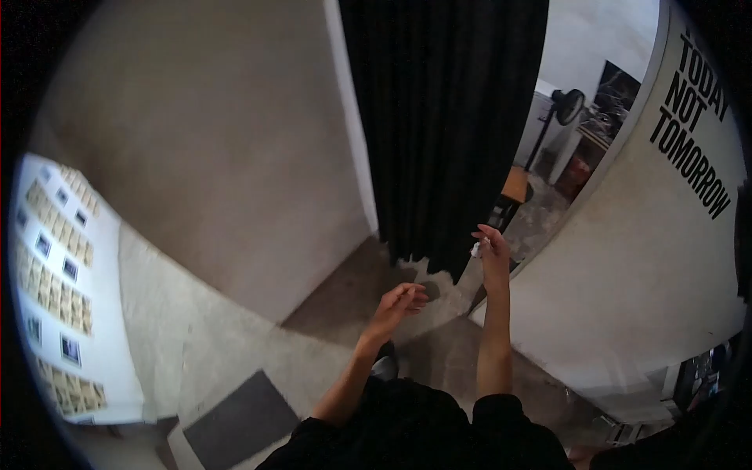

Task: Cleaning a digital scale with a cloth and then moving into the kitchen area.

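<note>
Before me a long black curtain [446, 129] hangs in a doorway. My right hand [493, 247] is raised beside the curtain's lower right edge and grips a small crumpled white thing [477, 249], perhaps tissue. My left hand [402, 302] is held lower, below the curtain's hem, with its fingers loosely curled and nothing visible in it. The two hands are well apart.
Beyond the curtain's right side are a black fan [568, 107] on a stand and an orange-topped stool or bench [515, 185]. Plain walls flank the doorway; the right wall [593, 276] bears large lettering. A dark grey mat [242, 420] lies on the floor at lower left.
</note>
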Action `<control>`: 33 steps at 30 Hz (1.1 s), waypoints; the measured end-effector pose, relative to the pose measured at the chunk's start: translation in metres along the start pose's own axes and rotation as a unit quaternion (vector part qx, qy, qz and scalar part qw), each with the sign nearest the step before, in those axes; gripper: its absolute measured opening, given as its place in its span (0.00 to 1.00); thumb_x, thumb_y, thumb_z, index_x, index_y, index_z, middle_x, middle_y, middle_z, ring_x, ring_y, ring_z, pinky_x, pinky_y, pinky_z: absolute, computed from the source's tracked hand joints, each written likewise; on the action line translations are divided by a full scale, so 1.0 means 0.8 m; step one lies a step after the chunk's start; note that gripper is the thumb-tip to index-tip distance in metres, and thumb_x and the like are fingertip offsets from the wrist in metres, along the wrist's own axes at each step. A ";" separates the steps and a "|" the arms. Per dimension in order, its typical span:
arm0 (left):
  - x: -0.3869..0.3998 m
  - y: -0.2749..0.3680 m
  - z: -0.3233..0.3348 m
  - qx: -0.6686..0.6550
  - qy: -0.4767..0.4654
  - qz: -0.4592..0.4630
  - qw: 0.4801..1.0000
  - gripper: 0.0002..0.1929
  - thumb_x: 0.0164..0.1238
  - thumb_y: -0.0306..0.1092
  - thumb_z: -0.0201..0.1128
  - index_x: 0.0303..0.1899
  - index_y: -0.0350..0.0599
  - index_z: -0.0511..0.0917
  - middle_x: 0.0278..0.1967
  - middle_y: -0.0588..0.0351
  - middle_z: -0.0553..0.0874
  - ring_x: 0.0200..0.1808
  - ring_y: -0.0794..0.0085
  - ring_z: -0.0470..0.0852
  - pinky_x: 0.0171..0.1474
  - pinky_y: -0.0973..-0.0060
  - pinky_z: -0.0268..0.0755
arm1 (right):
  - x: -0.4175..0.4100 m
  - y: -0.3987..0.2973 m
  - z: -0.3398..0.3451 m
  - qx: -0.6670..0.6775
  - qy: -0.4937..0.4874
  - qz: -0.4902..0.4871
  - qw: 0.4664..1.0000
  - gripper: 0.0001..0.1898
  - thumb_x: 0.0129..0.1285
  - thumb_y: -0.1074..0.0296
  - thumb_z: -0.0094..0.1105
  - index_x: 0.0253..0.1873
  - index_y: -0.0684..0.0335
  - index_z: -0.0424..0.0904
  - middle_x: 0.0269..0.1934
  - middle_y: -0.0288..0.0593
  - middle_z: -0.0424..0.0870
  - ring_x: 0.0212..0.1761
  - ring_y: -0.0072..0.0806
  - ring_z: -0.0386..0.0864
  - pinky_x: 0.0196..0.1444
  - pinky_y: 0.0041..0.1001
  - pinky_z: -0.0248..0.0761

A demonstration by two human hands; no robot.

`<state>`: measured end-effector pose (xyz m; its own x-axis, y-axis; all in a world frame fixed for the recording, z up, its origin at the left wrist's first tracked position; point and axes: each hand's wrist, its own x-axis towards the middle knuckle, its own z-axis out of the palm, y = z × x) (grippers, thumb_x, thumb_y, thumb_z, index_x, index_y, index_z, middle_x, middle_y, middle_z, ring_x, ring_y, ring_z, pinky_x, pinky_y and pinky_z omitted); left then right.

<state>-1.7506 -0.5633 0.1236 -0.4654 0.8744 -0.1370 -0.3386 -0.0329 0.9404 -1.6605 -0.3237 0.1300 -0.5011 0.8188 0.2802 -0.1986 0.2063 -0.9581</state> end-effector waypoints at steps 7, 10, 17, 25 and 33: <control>0.202 0.105 0.078 0.169 -0.284 0.095 0.939 0.17 0.76 0.41 0.50 0.59 0.46 0.73 0.51 0.54 0.80 0.52 0.72 0.78 0.56 0.72 0.71 | 0.154 0.062 0.003 -0.072 0.154 0.024 0.985 0.30 0.62 0.81 0.44 0.71 0.56 0.60 0.57 0.43 0.73 0.39 0.23 0.74 0.38 0.19 0.70; 0.277 0.098 0.131 0.168 -0.337 0.139 0.916 0.18 0.72 0.38 0.55 0.60 0.46 0.73 0.58 0.54 0.76 0.53 0.71 0.78 0.55 0.69 0.71 | 0.216 0.147 0.002 -0.144 0.319 -0.101 0.931 0.36 0.56 0.83 0.48 0.72 0.56 0.58 0.54 0.45 0.78 0.36 0.28 0.76 0.37 0.27 0.73; 0.500 0.118 0.091 0.058 -0.158 0.189 0.967 0.23 0.71 0.34 0.57 0.65 0.43 0.66 0.63 0.53 0.71 0.63 0.64 0.71 0.60 0.72 0.68 | 0.277 0.154 0.227 -0.216 -0.344 -0.090 0.909 0.10 0.37 0.76 0.55 0.29 0.70 0.75 0.27 0.60 0.76 0.30 0.43 0.76 0.32 0.43 0.68; 0.651 0.210 -0.011 0.090 -0.004 0.195 0.977 0.20 0.74 0.38 0.53 0.63 0.42 0.67 0.55 0.54 0.77 0.52 0.73 0.78 0.54 0.74 0.71 | 0.328 0.204 0.228 0.133 -0.317 -0.229 0.910 0.10 0.58 0.75 0.55 0.43 0.70 0.80 0.33 0.42 0.83 0.35 0.30 0.80 0.39 0.29 0.76; 0.794 0.137 0.010 0.038 0.032 0.068 0.996 0.15 0.73 0.34 0.55 0.56 0.41 0.73 0.48 0.56 0.81 0.48 0.76 0.79 0.50 0.79 0.72 | 0.595 0.262 0.069 0.204 -0.330 0.225 0.894 0.10 0.64 0.75 0.49 0.49 0.67 0.76 0.31 0.32 0.76 0.30 0.18 0.70 0.31 0.21 0.64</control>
<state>-2.0767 -0.0072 0.1418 -0.5551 0.8315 -0.0231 -0.2070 -0.1112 0.9720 -1.9874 0.0798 0.0657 -0.9687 0.2469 -0.0259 -0.0741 -0.3873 -0.9190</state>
